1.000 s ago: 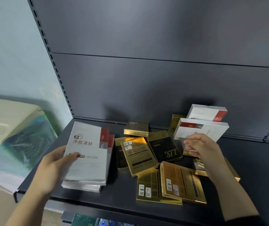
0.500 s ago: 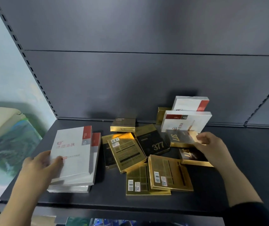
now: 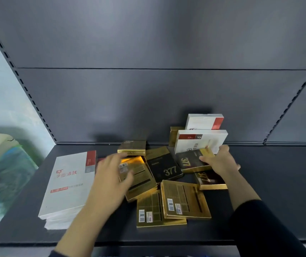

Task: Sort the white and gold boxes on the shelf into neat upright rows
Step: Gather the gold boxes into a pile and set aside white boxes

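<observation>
On the dark shelf (image 3: 269, 191), the right hand (image 3: 220, 161) grips a tilted gold "377" box (image 3: 191, 162) by its far edge below two upright white boxes (image 3: 201, 143). The blurred left hand (image 3: 111, 175) hovers, fingers spread, over a flat gold box (image 3: 141, 180), beside the stacked white boxes (image 3: 68, 182).

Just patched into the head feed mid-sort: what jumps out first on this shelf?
A jumble of gold boxes lying flat and overlapping at the shelf's centre, some showing "377". The left hand hovers blurred over them, while the right hand grips a tilted gold "377" box. A flat stack of white boxes sits at the left, with two more white boxes leaning at the back.
</observation>
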`<state>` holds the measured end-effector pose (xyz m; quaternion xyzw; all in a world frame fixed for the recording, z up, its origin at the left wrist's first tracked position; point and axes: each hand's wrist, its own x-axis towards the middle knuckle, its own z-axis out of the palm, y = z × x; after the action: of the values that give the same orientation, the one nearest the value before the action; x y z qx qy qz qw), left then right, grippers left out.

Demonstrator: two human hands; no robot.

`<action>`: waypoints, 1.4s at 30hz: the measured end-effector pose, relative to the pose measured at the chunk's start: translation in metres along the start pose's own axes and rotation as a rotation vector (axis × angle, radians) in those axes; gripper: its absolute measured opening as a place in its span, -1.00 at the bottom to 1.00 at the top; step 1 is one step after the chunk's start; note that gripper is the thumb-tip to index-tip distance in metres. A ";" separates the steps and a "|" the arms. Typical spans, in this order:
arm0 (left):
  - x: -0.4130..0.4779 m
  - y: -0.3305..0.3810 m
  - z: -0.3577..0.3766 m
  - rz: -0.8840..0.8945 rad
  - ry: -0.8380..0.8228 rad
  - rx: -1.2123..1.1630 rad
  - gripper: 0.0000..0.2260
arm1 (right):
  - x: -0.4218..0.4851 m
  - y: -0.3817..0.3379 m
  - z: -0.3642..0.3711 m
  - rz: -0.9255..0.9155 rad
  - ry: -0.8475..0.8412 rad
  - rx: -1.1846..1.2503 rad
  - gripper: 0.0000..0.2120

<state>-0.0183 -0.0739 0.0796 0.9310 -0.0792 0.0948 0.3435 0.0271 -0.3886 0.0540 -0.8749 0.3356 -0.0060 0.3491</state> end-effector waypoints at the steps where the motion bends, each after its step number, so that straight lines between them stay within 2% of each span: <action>1: 0.001 0.010 0.007 0.007 -0.052 -0.044 -0.57 | -0.003 -0.002 -0.006 -0.022 0.009 0.147 -0.26; 3: 0.005 0.027 0.019 0.011 -0.147 -0.127 -0.54 | -0.012 -0.003 -0.017 -0.071 -0.007 0.423 -0.37; 4: 0.007 0.033 0.025 0.023 -0.187 -0.169 -0.53 | -0.017 -0.003 -0.022 -0.104 -0.021 0.486 -0.45; 7: 0.014 0.049 0.038 0.043 -0.254 -0.296 -0.50 | -0.035 -0.005 -0.032 -0.198 -0.054 0.552 -0.61; 12: 0.021 0.063 0.053 -0.105 -0.431 -0.622 -0.37 | -0.067 -0.016 -0.032 -0.284 -0.166 0.674 -0.68; 14: 0.019 0.066 0.059 -0.101 -0.480 -0.637 -0.50 | -0.076 -0.019 -0.025 -0.278 -0.219 0.717 -0.67; 17: 0.014 0.071 0.064 -0.082 -0.430 -0.621 -0.86 | -0.082 -0.020 -0.015 -0.215 -0.223 0.801 -0.68; 20: 0.010 0.072 0.070 -0.119 -0.337 -0.718 -0.92 | -0.086 -0.016 -0.004 -0.128 -0.304 0.885 -0.67; 25: 0.005 0.073 0.078 -0.155 -0.301 -0.740 -0.78 | -0.095 -0.007 0.011 -0.178 -0.349 0.791 -0.67; 29: 0.000 0.071 0.084 -0.170 -0.385 -0.719 -0.80 | -0.096 0.006 0.007 -0.161 -0.336 0.762 -0.71; 32: -0.003 0.074 0.086 -0.157 -0.447 -0.692 -0.85 | -0.094 0.020 -0.008 -0.064 -0.307 0.842 -0.81; 34: -0.003 0.076 0.088 -0.145 -0.465 -0.670 -0.85 | -0.091 0.029 -0.021 -0.071 -0.318 0.824 -0.77; 35: -0.004 0.078 0.089 -0.141 -0.462 -0.658 -0.84 | -0.089 0.031 -0.028 -0.096 -0.337 0.794 -0.68; 37: -0.004 0.079 0.091 -0.157 -0.420 -0.633 -0.83 | -0.079 0.034 -0.041 -0.179 -0.306 0.629 -0.58; 39: -0.002 0.077 0.087 -0.207 -0.349 -0.671 -0.82 | -0.059 0.039 -0.055 -0.224 -0.186 0.400 -0.63; 40: -0.001 0.074 0.083 -0.236 -0.314 -0.717 -0.82 | -0.047 0.043 -0.061 -0.209 -0.144 0.282 -0.58; 42: 0.004 0.066 0.075 -0.304 -0.233 -0.819 -0.83 | -0.028 0.054 -0.067 -0.134 -0.167 0.062 -0.38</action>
<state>-0.0194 -0.1730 0.0660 0.7238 -0.0106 -0.1011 0.6825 -0.0427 -0.4410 0.0776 -0.8817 0.2457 0.0332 0.4015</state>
